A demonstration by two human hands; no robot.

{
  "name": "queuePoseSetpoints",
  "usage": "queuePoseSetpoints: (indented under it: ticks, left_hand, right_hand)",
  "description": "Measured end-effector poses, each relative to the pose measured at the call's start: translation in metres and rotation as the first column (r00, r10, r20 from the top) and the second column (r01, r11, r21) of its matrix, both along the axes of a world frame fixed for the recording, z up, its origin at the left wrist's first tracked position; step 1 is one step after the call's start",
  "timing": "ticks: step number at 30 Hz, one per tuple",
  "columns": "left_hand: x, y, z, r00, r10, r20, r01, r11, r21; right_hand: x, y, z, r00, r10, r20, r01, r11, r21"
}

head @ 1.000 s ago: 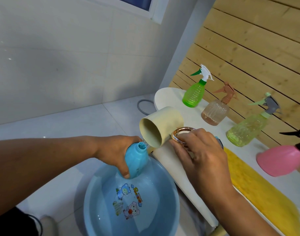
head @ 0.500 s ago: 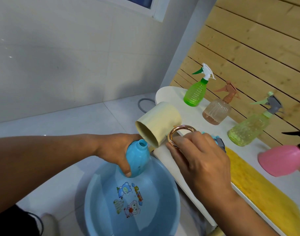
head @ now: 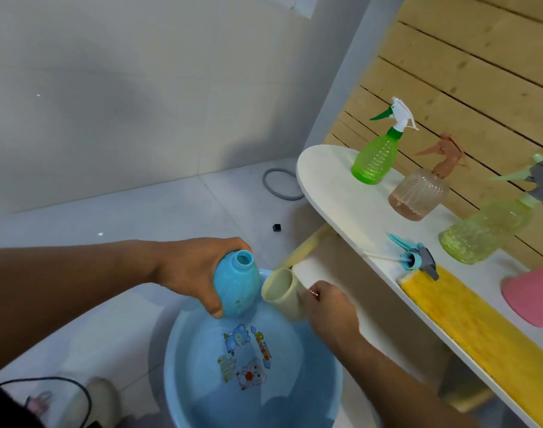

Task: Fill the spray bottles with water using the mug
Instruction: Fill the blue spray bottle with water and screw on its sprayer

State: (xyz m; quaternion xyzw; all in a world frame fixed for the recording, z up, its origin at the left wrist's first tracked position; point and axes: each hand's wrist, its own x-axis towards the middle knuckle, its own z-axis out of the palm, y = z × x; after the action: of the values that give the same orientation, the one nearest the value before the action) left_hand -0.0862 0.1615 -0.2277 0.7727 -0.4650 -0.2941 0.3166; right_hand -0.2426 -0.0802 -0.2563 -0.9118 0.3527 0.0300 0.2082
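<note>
Left hand [head: 190, 273] wraps its grip round the blue bottle [head: 236, 288], neck open and tilted, held above the blue basin [head: 295, 381] of water. Right hand [head: 329, 307] pinches the handle of the cream mug [head: 282, 293], which hangs just beside the bottle over the basin's rim, mouth tipped sideways. The bottle's spray head [head: 417, 259] lies on the table [head: 335, 193]. Risk here: that neck is narrow, so a hasty pour could splash past it, and a wet bottle might slip.
</note>
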Motion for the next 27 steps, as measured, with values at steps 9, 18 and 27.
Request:
queuePoseSetpoints:
  ticks: [9, 18, 27]
  left_hand:
    - [0.006, 0.005, -0.002, 0.997, 0.069, -0.026, -0.071, 0.992, -0.105]
    - [0.003, -0.001, -0.014, 0.997, 0.054, -0.048, -0.058, 0.995, -0.079]
    - [0.006, -0.004, -0.010, 0.998, 0.059, -0.018, -0.061, 0.993, -0.100]
  right_hand:
    - [0.008, -0.007, -0.110, 0.922, 0.251, -0.294, -0.272, 0.962, -0.032]
    - [0.044, 0.027, -0.161, 0.843, 0.438, -0.313, -0.506, 0.843, -0.182]
    - [0.043, 0.071, -0.174, 0.792, 0.515, -0.327, -0.524, 0.849, 0.065]
